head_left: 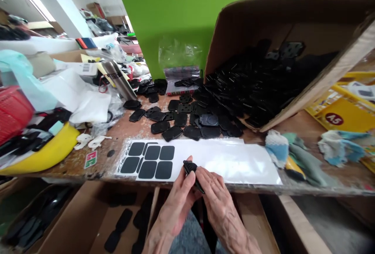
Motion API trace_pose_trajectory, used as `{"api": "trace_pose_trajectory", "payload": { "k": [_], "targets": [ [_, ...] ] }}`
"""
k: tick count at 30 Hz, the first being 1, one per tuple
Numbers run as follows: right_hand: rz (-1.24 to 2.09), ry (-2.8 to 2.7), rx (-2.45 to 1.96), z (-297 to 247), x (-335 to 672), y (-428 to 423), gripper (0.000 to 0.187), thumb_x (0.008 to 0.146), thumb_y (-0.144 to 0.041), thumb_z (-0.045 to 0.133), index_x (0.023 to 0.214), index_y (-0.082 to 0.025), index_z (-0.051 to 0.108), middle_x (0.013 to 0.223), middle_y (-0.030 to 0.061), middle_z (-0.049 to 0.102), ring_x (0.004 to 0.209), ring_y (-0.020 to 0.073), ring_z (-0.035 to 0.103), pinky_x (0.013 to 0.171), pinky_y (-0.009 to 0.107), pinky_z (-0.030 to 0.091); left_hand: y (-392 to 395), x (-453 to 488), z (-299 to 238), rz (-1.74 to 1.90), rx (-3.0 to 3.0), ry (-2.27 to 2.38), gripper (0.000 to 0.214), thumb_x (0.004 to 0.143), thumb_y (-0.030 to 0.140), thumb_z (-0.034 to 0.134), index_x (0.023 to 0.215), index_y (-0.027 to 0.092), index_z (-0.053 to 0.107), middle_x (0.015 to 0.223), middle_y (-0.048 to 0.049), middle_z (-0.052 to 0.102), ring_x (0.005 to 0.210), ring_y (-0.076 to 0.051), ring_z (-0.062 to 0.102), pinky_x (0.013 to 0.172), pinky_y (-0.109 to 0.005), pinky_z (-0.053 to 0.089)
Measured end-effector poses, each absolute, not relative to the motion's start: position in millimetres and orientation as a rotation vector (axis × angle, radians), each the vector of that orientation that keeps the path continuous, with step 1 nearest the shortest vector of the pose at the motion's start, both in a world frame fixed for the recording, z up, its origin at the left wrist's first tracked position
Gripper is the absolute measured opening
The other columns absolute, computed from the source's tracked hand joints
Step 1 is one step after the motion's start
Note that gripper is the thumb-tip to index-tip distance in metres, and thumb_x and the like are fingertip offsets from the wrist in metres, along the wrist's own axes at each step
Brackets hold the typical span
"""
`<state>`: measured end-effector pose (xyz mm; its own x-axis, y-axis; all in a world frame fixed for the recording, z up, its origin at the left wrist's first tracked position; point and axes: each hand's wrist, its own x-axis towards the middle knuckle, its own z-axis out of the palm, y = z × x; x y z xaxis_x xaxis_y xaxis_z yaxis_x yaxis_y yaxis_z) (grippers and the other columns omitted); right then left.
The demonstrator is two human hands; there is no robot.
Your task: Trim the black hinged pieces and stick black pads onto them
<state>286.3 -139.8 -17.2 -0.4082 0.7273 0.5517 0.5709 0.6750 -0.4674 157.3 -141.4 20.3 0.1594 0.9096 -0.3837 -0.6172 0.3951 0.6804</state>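
Both hands meet at the bench's front edge around a small black plastic piece [191, 167] with a ridged surface. My left hand [179, 202] grips it from the left, thumb pressed against it. From the right, the fingers of my right hand [216, 195] lie closed over its side, hiding part of it. Just beyond the hands are white backing sheets [225, 160]. Several black rounded-square stickers [152, 152] remain on the sheets' left part. Behind the sheets lie many loose black plastic pieces [181, 119], one with a ridged grey-looking face [209, 120].
A tipped cardboard box [288, 107] full of black pieces stands at the back right. Right of the sheets are rags [277, 148] and a yellow-handled tool [294, 168]; a yellow crate [331, 109] stands farther right. A steel flask [118, 80] and clutter fill the left. Open cartons [76, 211] sit below.
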Motion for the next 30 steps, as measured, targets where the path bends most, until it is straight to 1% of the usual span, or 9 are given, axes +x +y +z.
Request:
{"api": "trace_pose_trajectory", "payload": {
  "k": [4, 8, 12, 15, 19, 21, 25, 28, 30],
  "targets": [
    [0.288, -2.066, -0.909, -17.4, 289.3, -150.8, 0.059, 0.085, -0.004, 0.038, 0.140, -0.018, 0.023, 0.126, 0.0136, 0.052, 0.119, 0.0222, 0.046, 0.093, 0.043, 0.044, -153.3, 161.5, 19.3, 1.111, 0.386, 0.865, 0.053, 0.082, 0.034, 0.055, 0.132, 0.032, 0.037, 0.134, -0.0045, 0.044, 0.118, -0.021, 0.044, 0.092, -0.036, 0.040],
    [0.505, -1.964, -0.958, -10.5, 304.1, -157.1, 0.048, 0.086, -0.007, 0.039, 0.132, -0.021, 0.037, 0.117, 0.0093, 0.058, 0.109, 0.0200, 0.054, 0.091, 0.037, 0.046, -163.0, 162.2, 20.5, 1.092, 0.335, 0.862, 0.050, 0.082, 0.031, 0.055, 0.130, 0.026, 0.042, 0.098, -0.0059, 0.062, 0.087, -0.017, 0.058, 0.085, -0.038, 0.044],
    [0.880, -1.816, -1.253, 3.3, 320.7, -158.7, 0.022, 0.091, -0.023, 0.038, 0.102, -0.023, 0.057, 0.081, 0.0017, 0.065, 0.072, 0.0136, 0.062, 0.066, 0.022, 0.049, -170.8, 158.9, 18.2, 0.905, 0.393, 0.899, 0.032, 0.083, 0.040, 0.049, 0.094, 0.014, 0.064, 0.066, -0.0013, 0.055, 0.056, -0.011, 0.052, 0.069, -0.037, 0.048],
    [0.868, -1.737, -1.389, 10.6, 321.1, -164.1, 0.020, 0.090, -0.029, 0.039, 0.090, -0.020, 0.057, 0.067, 0.0005, 0.060, 0.058, 0.0125, 0.056, 0.060, 0.022, 0.045, -172.5, 159.6, 19.3, 0.892, 0.538, 1.081, 0.038, 0.079, 0.048, 0.052, 0.084, 0.012, 0.063, 0.073, -0.0042, 0.059, 0.060, -0.013, 0.055, 0.067, -0.033, 0.048],
    [0.955, -1.566, -1.442, 14.0, 319.8, -172.5, 0.025, 0.088, -0.036, 0.043, 0.087, -0.018, 0.060, 0.063, 0.0011, 0.059, 0.058, 0.0139, 0.055, 0.057, 0.023, 0.044, -175.7, 157.8, 26.8, 1.014, 0.843, 1.289, 0.040, 0.073, 0.034, 0.065, 0.110, 0.018, 0.057, 0.096, -0.0058, 0.063, 0.084, -0.018, 0.059, 0.082, -0.032, 0.045],
    [1.108, -1.391, -1.474, 12.4, 324.4, -173.5, 0.027, 0.083, -0.042, 0.050, 0.087, -0.018, 0.063, 0.068, 0.0022, 0.062, 0.066, 0.0161, 0.058, 0.060, 0.023, 0.045, -178.9, 151.7, 29.9, 0.984, 0.843, 1.282, 0.033, 0.079, 0.035, 0.058, 0.103, 0.014, 0.061, 0.087, -0.0078, 0.065, 0.080, -0.020, 0.060, 0.081, -0.034, 0.045],
    [1.428, -0.795, -1.452, 6.1, 332.0, -171.9, 0.043, 0.072, -0.048, 0.063, 0.104, -0.020, 0.061, 0.106, 0.0047, 0.063, 0.102, 0.0221, 0.055, 0.081, 0.030, 0.046, -184.7, 139.8, 32.0, 1.045, 0.619, 1.050, 0.030, 0.083, 0.035, 0.050, 0.095, 0.010, 0.062, 0.065, -0.0065, 0.063, 0.059, -0.018, 0.059, 0.065, -0.035, 0.047],
    [1.663, -0.618, -1.228, 4.3, 330.2, -170.5, 0.045, 0.073, -0.050, 0.062, 0.106, -0.020, 0.060, 0.102, 0.0055, 0.065, 0.095, 0.0223, 0.059, 0.078, 0.033, 0.047, -186.5, 139.8, 32.4, 1.117, 0.483, 0.966, 0.026, 0.082, 0.034, 0.053, 0.088, 0.011, 0.062, 0.061, -0.0058, 0.062, 0.052, -0.018, 0.058, 0.055, -0.032, 0.046],
    [1.683, -0.649, -1.158, 5.1, 329.3, -169.3, 0.044, 0.074, -0.052, 0.060, 0.105, -0.020, 0.061, 0.097, 0.0054, 0.066, 0.088, 0.0216, 0.061, 0.074, 0.033, 0.049, -185.6, 142.8, 33.1, 1.181, 0.379, 0.987, 0.020, 0.080, 0.030, 0.057, 0.086, 0.012, 0.062, 0.071, -0.0068, 0.066, 0.060, -0.019, 0.061, 0.058, -0.034, 0.049]
  ]
}}
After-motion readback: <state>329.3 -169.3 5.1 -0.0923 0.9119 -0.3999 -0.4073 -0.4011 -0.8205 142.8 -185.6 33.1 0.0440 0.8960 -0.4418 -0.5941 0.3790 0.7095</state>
